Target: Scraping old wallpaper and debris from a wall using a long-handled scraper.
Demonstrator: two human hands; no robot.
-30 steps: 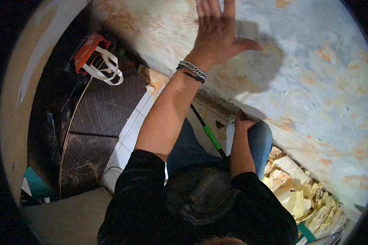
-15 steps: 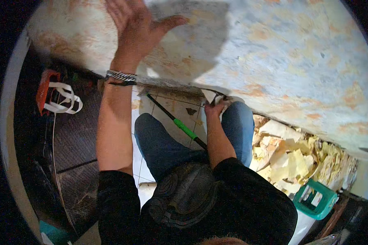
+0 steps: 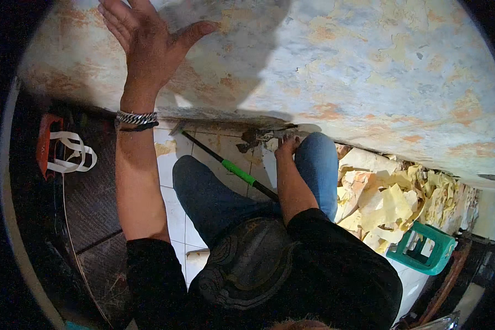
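Note:
My left hand is raised against the patchy, peeling wall, fingers spread and thumb stuck out. A chain bracelet circles that wrist. Low down at the foot of the wall, beside my right knee, is my right hand. Its fingers are curled, and whatever they hold is too small and dark to make out. Broken dark and pale flakes lie on the tiles just left of it. A black pole with a green grip slants across the floor between my legs.
To the right, a heap of yellowish peeled scraps lies along the wall. A green plastic stool stands nearer me. At far left is a red bag with white handles by a dark ribbed surface.
The view has shifted, and my left hand appears further left and a little lower, still spread. The pale flap by my right hand no longer shows; more dark flakes appear beside it.

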